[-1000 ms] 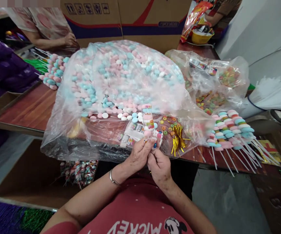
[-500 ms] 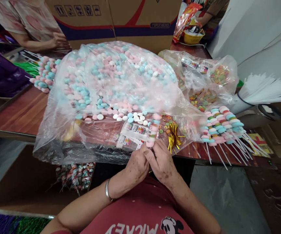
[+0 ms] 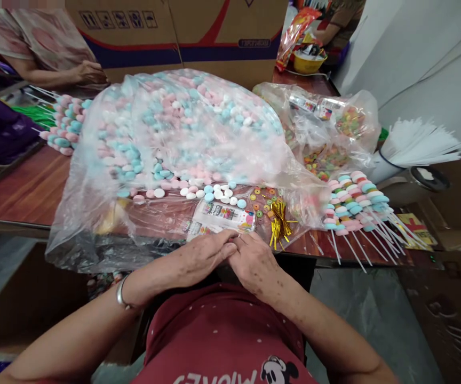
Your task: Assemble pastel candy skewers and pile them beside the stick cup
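Observation:
My left hand [image 3: 202,257] and my right hand [image 3: 254,264] meet fingertip to fingertip at the near edge of the wooden table [image 3: 26,186]. Both are closed in a pinch, and whatever sits between the fingers is hidden. Just beyond them lie printed clear wrappers [image 3: 222,213], a bunch of gold twist ties [image 3: 278,224] and loose coloured ring candies [image 3: 262,197]. A big clear bag of pink, blue and white candy discs [image 3: 190,128] fills the middle of the table.
Finished candy skewers [image 3: 354,205] lie to the right, with a bundle of white sticks [image 3: 418,144] and a bag of ring candies [image 3: 326,133] behind. More skewers [image 3: 64,128] lie far left beside another person's hand [image 3: 86,69]. A cardboard box [image 3: 174,32] stands behind.
The upright stack of candies in a wrapper that my hands held up has dropped out of sight. Both hands have sunk to the table edge and closed together.

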Tool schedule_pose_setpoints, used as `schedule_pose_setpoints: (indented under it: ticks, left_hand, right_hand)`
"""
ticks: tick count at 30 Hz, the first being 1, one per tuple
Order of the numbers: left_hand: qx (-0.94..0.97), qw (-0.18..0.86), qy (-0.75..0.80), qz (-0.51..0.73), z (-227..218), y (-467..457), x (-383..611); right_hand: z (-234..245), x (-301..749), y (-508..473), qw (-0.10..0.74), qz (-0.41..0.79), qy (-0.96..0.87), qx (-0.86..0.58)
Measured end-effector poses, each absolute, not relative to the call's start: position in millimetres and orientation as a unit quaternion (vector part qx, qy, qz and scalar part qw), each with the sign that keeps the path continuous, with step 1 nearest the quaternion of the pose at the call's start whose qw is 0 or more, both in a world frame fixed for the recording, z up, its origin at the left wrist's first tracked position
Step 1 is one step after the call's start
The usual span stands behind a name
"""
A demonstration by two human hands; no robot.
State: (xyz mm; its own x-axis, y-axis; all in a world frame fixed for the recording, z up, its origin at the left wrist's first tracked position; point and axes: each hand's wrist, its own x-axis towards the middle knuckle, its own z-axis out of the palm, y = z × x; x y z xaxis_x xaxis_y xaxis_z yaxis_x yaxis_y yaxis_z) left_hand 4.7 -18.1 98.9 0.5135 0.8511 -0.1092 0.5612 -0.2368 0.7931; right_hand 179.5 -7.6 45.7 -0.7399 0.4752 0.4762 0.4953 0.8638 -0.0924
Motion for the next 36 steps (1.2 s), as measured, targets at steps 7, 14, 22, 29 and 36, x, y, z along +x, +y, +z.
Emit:
schedule_pose_setpoints:
  ticks: [7,14,22,29,36]
  left_hand:
    - [0.763,0.52,0.362,0.124,85,-11,-11]
    - [0.925,0.117,0.328,0.151,74,-27,-3]
    - [0.914,0.059,0.299,0.269,65,-25,-1]
    - [0.559,0.516,0.534,0.369,72,-26,9]
    - [0.381,0.654,0.529,0.383,60,-30,25]
  right_hand:
    - [49,191,-10,0.171,0.066,-0.953,-0.243]
    - [60,201,1,0.1,0.518,-0.782,-0.332]
    - [64,223,8,0.153,0.501,-0.767,-0.37]
    - [69,271,53,0.014,-0.03,-0.863,-0.505]
    - [67,263,58,-0.1,-0.1,-0.866,-0.479]
